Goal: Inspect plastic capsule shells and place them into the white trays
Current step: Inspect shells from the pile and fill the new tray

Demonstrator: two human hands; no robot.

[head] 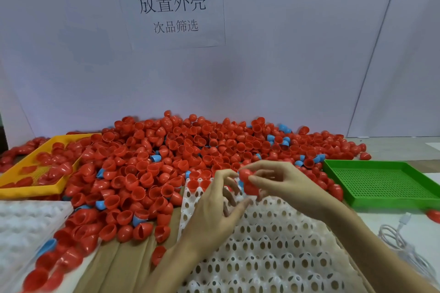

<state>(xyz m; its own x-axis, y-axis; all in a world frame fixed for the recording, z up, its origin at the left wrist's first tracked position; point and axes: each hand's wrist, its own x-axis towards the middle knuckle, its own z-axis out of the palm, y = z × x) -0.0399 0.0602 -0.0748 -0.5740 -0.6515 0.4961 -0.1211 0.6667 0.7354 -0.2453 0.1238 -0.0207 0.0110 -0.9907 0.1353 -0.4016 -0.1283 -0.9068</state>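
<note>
A big heap of red capsule shells (166, 161), with a few blue ones mixed in, covers the table's middle. In front of it lies a white tray (273, 245) with round holes; two red shells (198, 184) sit in its far-left cells. My right hand (281, 183) grips red shells (247, 179) above the tray's far edge. My left hand (216, 209) hovers just left of them with fingers spread and loosely bent, holding nothing that I can see.
A yellow tray (28, 188) at the left holds several red shells. A green perforated tray (381, 183) stands at the right. Another white tray (26, 226) lies at the near left. A white cable (400, 240) lies at the near right. A paper sign hangs on the back wall.
</note>
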